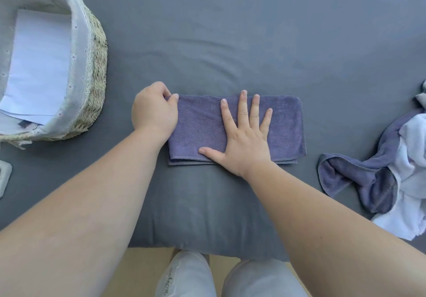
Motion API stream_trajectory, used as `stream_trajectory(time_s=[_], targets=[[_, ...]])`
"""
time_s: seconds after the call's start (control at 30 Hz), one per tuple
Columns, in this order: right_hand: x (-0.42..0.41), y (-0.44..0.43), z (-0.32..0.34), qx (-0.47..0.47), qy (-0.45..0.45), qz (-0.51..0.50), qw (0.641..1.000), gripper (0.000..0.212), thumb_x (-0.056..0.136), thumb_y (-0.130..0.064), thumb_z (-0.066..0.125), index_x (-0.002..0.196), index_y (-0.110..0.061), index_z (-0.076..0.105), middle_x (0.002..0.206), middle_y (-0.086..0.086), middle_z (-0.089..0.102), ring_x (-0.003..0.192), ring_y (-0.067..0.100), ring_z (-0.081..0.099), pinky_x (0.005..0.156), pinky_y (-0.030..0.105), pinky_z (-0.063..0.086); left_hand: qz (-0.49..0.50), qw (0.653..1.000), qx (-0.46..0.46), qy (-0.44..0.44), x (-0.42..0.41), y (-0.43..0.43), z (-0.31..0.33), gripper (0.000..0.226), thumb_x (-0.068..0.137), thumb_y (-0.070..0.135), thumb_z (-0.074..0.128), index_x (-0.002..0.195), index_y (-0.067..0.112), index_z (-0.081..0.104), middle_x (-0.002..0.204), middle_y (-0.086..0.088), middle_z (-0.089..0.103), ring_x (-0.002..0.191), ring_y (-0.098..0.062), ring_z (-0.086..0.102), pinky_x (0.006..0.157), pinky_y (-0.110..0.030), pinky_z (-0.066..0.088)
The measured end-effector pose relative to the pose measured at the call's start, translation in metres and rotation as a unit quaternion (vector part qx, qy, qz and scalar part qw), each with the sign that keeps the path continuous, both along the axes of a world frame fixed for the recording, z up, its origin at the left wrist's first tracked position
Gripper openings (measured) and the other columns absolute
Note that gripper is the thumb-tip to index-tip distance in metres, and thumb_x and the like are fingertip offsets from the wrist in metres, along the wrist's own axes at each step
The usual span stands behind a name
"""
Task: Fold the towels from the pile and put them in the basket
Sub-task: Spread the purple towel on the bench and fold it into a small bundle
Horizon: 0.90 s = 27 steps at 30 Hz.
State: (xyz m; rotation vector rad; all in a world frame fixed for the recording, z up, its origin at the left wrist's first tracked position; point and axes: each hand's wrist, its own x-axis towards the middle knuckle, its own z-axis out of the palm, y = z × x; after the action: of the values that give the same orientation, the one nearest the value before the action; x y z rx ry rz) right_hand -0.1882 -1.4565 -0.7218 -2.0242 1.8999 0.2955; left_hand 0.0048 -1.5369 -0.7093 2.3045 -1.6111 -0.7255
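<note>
At the far left edge a small white object [4, 177] lies on the grey sheet [230, 43], only partly in view. Above it, in the upper left corner, stands the woven basket [98, 50] with a white cloth liner folded over its rim. Flat white layers [41, 66] lie inside, and I cannot tell whether they are folded towels.

To the right of the basket and apart from it, the left hand [153, 110] rests on the left end of the folded purple towel [198, 124]. Its fingers are curled and, with the thumb, pinch the towel's far left corner. The towel lies flat on the sheet in the middle of the view as a long rectangle. Its layers show along the near edge, where a lower layer sticks out slightly.

The right hand [244, 142] lies palm down on the middle of the towel. Its fingers [243, 105] are straight and spread apart, the thumb stretched out to the left along the near edge.

Further right, apart from the folded towel, the pile [391, 170] sits at the right edge. A crumpled purple towel [359, 174] is nearest the middle. A rumpled white towel [412, 158] lies over it and runs out of view.

At the bottom, the person's legs in pale trousers [189, 278] stand against the near edge of the sheet.
</note>
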Motion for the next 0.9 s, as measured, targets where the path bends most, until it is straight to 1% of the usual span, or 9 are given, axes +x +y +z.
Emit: stream_trajectory(time_s=[0.07,0.17,0.27,0.37,0.43,0.53,0.67,0.8,0.9], targets=[[0.000,-0.001,0.001,0.008,0.004,-0.005,1.000,0.127,0.063,-0.101,0.028,0.159,-0.028,-0.012,0.164,0.017,-0.023,0.148,0.043,-0.026,0.116,0.068,-0.008,0.021,1.000,-0.012,-0.006,0.000,0.004,0.000,0.027,0.089,0.040,0.065,0.088,0.014,0.057,0.089,-0.005,0.064,0.087,-0.030,0.057,0.071,-0.036,0.042],[0.001,-0.002,0.006,0.020,0.014,-0.011,1.000,0.134,0.058,-0.104,0.028,0.159,-0.026,-0.013,0.163,0.018,-0.025,0.147,0.043,-0.028,0.115,0.069,-0.008,0.029,0.999,-0.003,-0.019,0.008,0.022,0.004,0.044,0.084,0.055,0.066,0.100,0.015,0.054,0.096,-0.005,0.064,0.091,-0.029,0.058,0.076,-0.036,0.041],[0.005,0.002,0.011,0.002,0.011,0.013,1.000,0.124,0.066,-0.099,0.030,0.159,-0.028,-0.011,0.163,0.018,-0.025,0.148,0.041,-0.027,0.115,0.069,-0.010,0.039,0.998,0.052,-0.017,0.011,0.046,0.008,0.053,0.080,0.064,0.066,0.103,0.017,0.057,0.098,-0.003,0.063,0.095,-0.026,0.058,0.080,-0.036,0.044],[0.010,0.010,0.008,-0.022,-0.002,0.060,0.998,0.102,0.082,-0.088,0.027,0.161,-0.030,-0.002,0.166,0.011,-0.019,0.151,0.037,-0.021,0.116,0.068,-0.005,0.064,0.995,0.069,0.043,0.007,0.060,0.009,0.055,0.079,0.055,0.073,0.116,0.017,0.057,0.104,-0.002,0.060,0.100,-0.023,0.057,0.090,-0.038,0.047],[0.013,0.011,0.006,-0.005,0.000,0.052,0.999,0.100,0.083,-0.088,0.021,0.160,-0.029,-0.004,0.166,0.009,-0.020,0.151,0.035,-0.023,0.117,0.068,-0.006,0.095,0.990,0.067,0.077,0.005,0.060,0.010,0.052,0.080,0.044,0.076,0.121,0.017,0.057,0.105,0.000,0.058,0.101,-0.022,0.057,0.094,-0.040,0.047],[0.015,0.008,0.005,0.013,0.009,0.053,0.998,0.102,0.081,-0.090,0.017,0.160,-0.030,-0.007,0.165,0.008,-0.024,0.150,0.034,-0.026,0.116,0.067,-0.009,0.100,0.989,0.068,0.084,0.004,0.057,0.011,0.049,0.081,0.035,0.078,0.122,0.017,0.058,0.102,0.002,0.060,0.101,-0.021,0.058,0.093,-0.038,0.047],[0.014,0.006,0.007,0.033,0.015,0.059,0.998,0.103,0.079,-0.091,0.016,0.159,-0.032,-0.012,0.164,0.008,-0.027,0.149,0.033,-0.029,0.116,0.066,-0.011,0.077,0.989,0.090,0.084,0.004,0.047,0.011,0.037,0.079,0.030,0.078,0.110,0.018,0.063,0.092,0.003,0.065,0.097,-0.023,0.062,0.090,-0.040,0.050],[0.015,0.005,0.006,0.042,0.020,0.058,0.997,0.102,0.079,-0.091,0.014,0.157,-0.032,-0.016,0.163,0.008,-0.030,0.148,0.033,-0.032,0.115,0.065,-0.014,0.032,0.991,0.117,0.063,-0.001,0.042,0.011,0.019,0.077,0.028,0.073,0.089,0.019,0.062,0.098,-0.003,0.063,0.092,-0.027,0.061,0.084,-0.040,0.052],[0.015,0.005,0.004,0.044,0.012,0.054,0.998,0.102,0.079,-0.091,0.015,0.157,-0.033,-0.016,0.163,0.007,-0.031,0.148,0.032,-0.032,0.116,0.065,-0.014,0.012,0.992,0.101,0.068,-0.006,0.040,0.016,0.013,0.079,0.021,0.068,0.076,0.018,0.056,0.094,-0.004,0.059,0.085,-0.026,0.056,0.073,-0.032,0.043]])
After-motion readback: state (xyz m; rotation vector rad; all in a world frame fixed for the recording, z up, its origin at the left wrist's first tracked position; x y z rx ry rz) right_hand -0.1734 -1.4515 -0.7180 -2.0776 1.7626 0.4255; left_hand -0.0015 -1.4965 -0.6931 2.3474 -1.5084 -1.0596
